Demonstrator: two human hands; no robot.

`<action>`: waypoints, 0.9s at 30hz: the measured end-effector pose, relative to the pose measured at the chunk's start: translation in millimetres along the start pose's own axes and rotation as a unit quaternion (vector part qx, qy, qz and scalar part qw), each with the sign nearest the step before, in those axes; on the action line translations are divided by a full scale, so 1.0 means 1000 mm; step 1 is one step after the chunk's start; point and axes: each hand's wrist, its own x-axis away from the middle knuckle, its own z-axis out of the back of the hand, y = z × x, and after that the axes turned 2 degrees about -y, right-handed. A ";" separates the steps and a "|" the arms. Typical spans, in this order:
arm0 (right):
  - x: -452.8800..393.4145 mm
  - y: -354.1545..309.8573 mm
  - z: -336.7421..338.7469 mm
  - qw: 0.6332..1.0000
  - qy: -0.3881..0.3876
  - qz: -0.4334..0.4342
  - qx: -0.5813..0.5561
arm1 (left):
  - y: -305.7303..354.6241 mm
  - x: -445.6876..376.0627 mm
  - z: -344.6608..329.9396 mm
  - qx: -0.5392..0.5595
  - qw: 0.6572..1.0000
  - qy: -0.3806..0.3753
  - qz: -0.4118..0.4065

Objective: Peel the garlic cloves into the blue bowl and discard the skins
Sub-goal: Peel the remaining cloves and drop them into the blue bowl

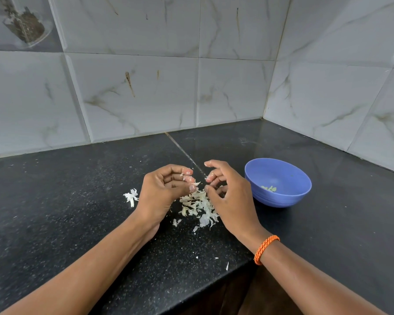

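A blue bowl (282,196) stands on the black counter to the right of my hands, with a few pale peeled garlic cloves (269,188) at its bottom. A pile of white garlic skins (197,205) lies on the counter between and under my hands. My left hand (163,189) hovers over the pile with its fingers curled, and its thumb and fingertips pinch a small skin flake (196,183). My right hand (228,196), with an orange band at the wrist, hangs over the pile with loosely spread fingers and holds nothing. Skin bits stick to the fingertips of both hands.
A separate tuft of garlic skin (131,196) lies left of my left hand. Small flakes (227,266) are scattered toward the counter's front edge (214,289). Tiled walls (237,87) close the counter at the back and right, forming a corner behind the bowl.
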 end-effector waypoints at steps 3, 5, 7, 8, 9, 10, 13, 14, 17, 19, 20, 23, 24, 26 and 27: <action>0.001 -0.002 0.001 1.000 -0.010 0.010 -0.024 | -0.001 0.000 0.001 -0.002 1.000 -0.002 -0.003; 0.001 -0.004 0.002 0.999 -0.004 0.006 -0.054 | -0.001 0.000 0.001 -0.007 1.000 -0.005 -0.004; 0.002 -0.006 0.002 0.996 -0.001 0.004 -0.085 | -0.001 -0.001 0.001 -0.012 1.000 -0.007 -0.007; 0.003 -0.008 0.002 0.995 -0.003 0.003 -0.100 | -0.001 -0.001 0.001 -0.015 1.000 -0.008 -0.009; 0.003 -0.010 0.002 0.994 -0.006 0.002 -0.114 | -0.001 -0.001 0.001 -0.018 1.000 -0.011 -0.012; 0.004 -0.012 0.001 0.992 -0.008 0.001 -0.124 | -0.001 0.000 0.001 -0.021 1.000 -0.014 -0.016; 0.004 -0.014 -0.001 0.992 0.001 0.001 -0.128 | 0.000 0.000 -0.001 -0.037 0.999 -0.021 -0.027; 0.004 -0.014 -0.001 0.991 0.005 -0.004 -0.135 | 0.000 0.000 -0.001 -0.042 0.998 -0.022 -0.030; 0.004 -0.013 -0.001 0.985 0.007 -0.025 -0.171 | -0.001 0.000 -0.002 -0.044 0.998 -0.028 -0.033; 0.003 -0.013 -0.001 0.982 0.010 -0.027 -0.188 | -0.001 0.000 -0.003 -0.046 0.998 -0.027 -0.036; 0.003 -0.013 -0.001 0.981 0.015 -0.025 -0.192 | -0.001 0.000 -0.002 -0.048 0.998 -0.024 -0.038; 0.001 -0.015 0.002 0.984 0.028 -0.015 -0.174 | -0.003 -0.002 0.000 -0.058 0.998 -0.011 -0.038; 0.000 -0.015 0.003 0.986 0.031 -0.011 -0.166 | -0.004 -0.002 0.002 -0.060 0.998 -0.005 -0.036; -0.001 -0.017 0.005 0.989 0.032 0.002 -0.143 | -0.006 -0.003 0.004 -0.068 0.997 0.011 -0.033; -0.002 -0.019 0.007 0.991 0.030 0.012 -0.127 | -0.007 -0.004 0.004 -0.077 0.996 0.018 -0.035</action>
